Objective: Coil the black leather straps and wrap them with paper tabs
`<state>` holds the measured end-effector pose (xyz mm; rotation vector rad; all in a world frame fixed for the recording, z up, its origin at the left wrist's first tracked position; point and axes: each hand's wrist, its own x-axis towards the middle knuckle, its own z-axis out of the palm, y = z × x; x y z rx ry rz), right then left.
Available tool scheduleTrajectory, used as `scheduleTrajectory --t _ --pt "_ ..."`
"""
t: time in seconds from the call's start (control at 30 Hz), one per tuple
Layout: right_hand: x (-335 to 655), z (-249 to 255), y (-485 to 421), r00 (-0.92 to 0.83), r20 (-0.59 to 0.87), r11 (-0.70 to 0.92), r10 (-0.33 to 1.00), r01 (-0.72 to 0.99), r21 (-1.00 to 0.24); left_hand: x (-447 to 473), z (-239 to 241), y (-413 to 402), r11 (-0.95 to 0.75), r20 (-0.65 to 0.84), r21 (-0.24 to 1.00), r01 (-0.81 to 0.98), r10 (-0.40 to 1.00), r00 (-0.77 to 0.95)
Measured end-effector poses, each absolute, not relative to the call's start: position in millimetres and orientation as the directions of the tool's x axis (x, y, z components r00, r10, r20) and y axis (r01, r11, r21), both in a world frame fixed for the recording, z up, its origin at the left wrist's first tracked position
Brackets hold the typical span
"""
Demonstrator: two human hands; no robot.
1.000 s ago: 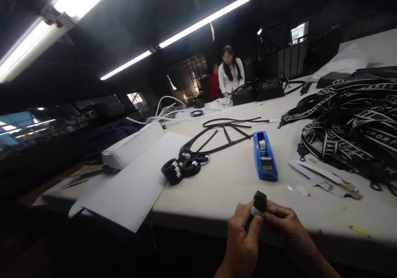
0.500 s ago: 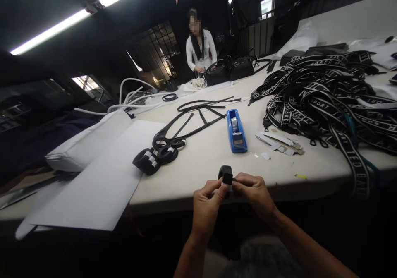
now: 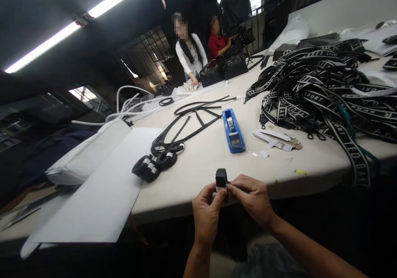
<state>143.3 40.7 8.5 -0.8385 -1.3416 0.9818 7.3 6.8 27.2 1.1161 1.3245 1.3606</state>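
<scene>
Two hands pinch one rolled black strap (image 3: 221,178) just above the near table edge (image 3: 186,195).

Left hand (image 3: 206,212) grips the roll from below, thumb pressed to its side; right hand (image 3: 251,197) nips its free end between narrow fingertips. Risk, by my judgement: a slack pinch lets the coil spring open or drop off the edge. Nearby: blue tape dispenser (image 3: 233,131), finished rolls (image 3: 153,164), white sheet (image 3: 102,191), paper scraps (image 3: 274,139), heap of lettered straps (image 3: 328,83) crowding the right. Two people work at the far end, well apart.
</scene>
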Motion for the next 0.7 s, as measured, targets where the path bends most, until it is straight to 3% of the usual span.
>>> scheduleTrajectory --t 0.23,0.4,0.7 --pt "145.4 14.9 40.4 -0.09 0.477 0.482 0.874 0.045 -0.875 15.2 27.6 8.7 -0.032 0.056 0.995 0.093 0.964 -0.261" --pt "147.9 20.9 41.0 -0.263 0.522 0.57 0.811 0.155 -0.807 14.2 31.8 9.4 -0.043 0.043 0.999 0.004 0.961 -0.273" --pt "133.2 15.3 42.7 -0.292 0.51 0.523 0.809 -0.04 -0.852 3.9 32.6 3.9 -0.1 0.04 0.973 -0.21 0.961 -0.273"
